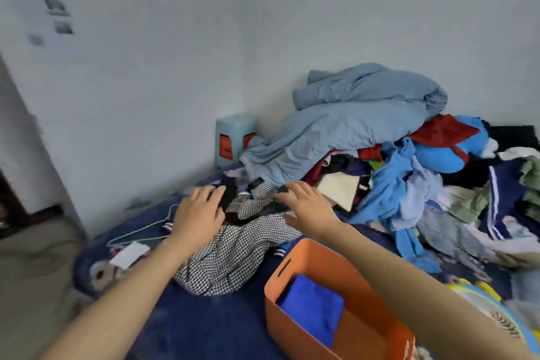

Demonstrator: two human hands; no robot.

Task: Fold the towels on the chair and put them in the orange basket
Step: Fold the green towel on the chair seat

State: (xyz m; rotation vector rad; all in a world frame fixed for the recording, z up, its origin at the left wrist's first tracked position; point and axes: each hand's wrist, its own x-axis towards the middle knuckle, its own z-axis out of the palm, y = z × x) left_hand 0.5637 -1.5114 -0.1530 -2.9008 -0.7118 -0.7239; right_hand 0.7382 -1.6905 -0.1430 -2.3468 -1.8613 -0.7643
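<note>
An orange basket (301, 260) stands on the dark blue bed at the lower right, with a folded bright blue towel (312, 307) lying inside it. Beyond the basket lies a crumpled black-and-white houndstooth cloth (230, 254). My left hand (198, 213) rests on the far left part of that cloth, fingers curled over a dark piece of fabric (230, 193). My right hand (306, 204) hovers over the cloth's far right side with fingers straight and spread. No chair is in view.
A big heap of clothes (409, 184) topped by a light blue sheet (350, 123) fills the right side of the bed. A pale green stool (233, 140) stands by the wall. A white charger and cable (131, 251) lie at the bed's left edge.
</note>
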